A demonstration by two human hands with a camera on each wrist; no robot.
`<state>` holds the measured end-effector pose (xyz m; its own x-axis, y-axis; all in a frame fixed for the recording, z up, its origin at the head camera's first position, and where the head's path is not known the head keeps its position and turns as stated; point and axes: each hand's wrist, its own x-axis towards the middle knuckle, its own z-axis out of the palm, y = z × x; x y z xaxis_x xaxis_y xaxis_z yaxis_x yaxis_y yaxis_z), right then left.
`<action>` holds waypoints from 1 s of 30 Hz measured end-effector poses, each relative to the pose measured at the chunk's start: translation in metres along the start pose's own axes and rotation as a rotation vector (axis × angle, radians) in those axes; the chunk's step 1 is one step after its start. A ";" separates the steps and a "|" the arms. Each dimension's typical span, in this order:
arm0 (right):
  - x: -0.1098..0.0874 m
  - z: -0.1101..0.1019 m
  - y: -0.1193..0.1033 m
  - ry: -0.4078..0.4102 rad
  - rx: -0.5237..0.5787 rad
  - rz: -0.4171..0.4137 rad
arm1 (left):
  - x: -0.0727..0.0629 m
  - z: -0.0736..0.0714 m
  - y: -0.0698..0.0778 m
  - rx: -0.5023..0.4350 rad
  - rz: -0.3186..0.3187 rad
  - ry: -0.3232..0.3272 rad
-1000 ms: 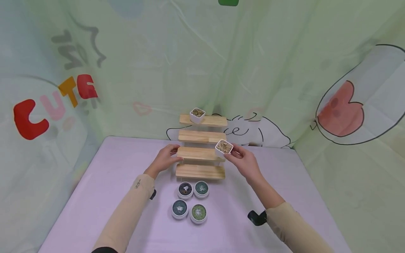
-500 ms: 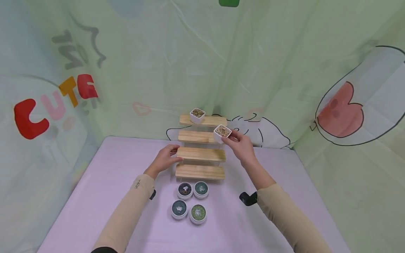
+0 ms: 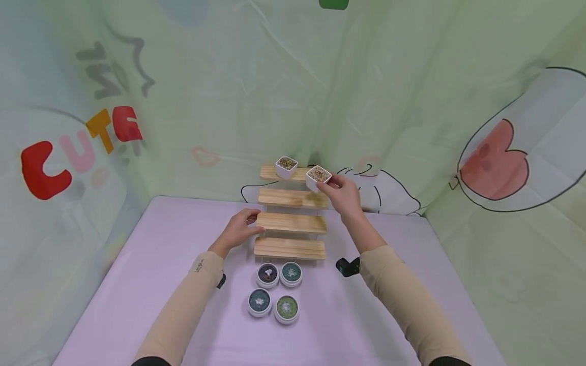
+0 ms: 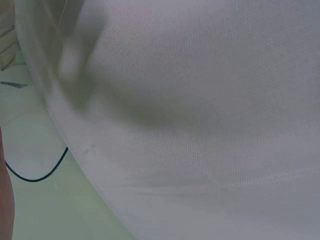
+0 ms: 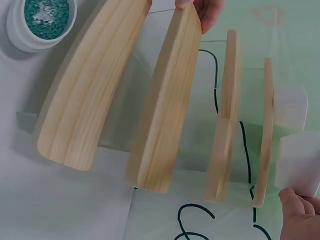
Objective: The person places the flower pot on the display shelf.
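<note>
A four-tier wooden display stand point(image 3: 291, 222) is on the cloth-covered table. At its left end my left hand point(image 3: 238, 230) grips the second plank from the bottom; the right wrist view shows its thumb on that plank's end and fingers point(image 5: 212, 12) behind. My right hand point(image 3: 343, 197) pinches a small white square pot point(image 3: 311, 184) of pale, gravel-like bits, by its right side. The pot is at the top plank's right part; whether it touches the wood I cannot tell. A similar white pot point(image 3: 285, 173) with darker bits stands on that plank, further left.
Several round white tubs point(image 3: 287, 319) with blue, green and dark fillings stand on the lilac tablecloth point(image 3: 366, 330) in front of the stand. A printed curtain point(image 3: 220, 101) hangs close behind the top plank. The left wrist view shows mostly pale cloth point(image 4: 225, 125).
My right hand has carried the square pot upward and slightly left, from the second plank's level to the top plank. The left hand keeps its place on the stand.
</note>
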<state>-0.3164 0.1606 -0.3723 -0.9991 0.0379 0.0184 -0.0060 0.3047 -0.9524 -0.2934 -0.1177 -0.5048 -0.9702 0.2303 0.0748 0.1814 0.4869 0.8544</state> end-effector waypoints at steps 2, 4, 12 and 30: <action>0.004 0.002 -0.002 0.008 -0.002 0.005 | 0.000 0.000 0.000 0.000 -0.001 0.000; 0.008 0.003 -0.004 0.018 -0.011 0.009 | 0.001 0.000 0.000 0.002 -0.002 0.002; 0.023 0.005 -0.006 0.039 -0.063 0.015 | 0.002 0.000 -0.003 -0.017 0.024 0.002; 0.034 0.017 -0.005 0.059 -0.035 0.008 | 0.000 -0.001 0.000 0.002 0.015 -0.002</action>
<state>-0.3510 0.1446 -0.3720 -0.9949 0.0965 0.0300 0.0043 0.3369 -0.9415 -0.2939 -0.1184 -0.5047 -0.9672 0.2389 0.0863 0.1959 0.4854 0.8521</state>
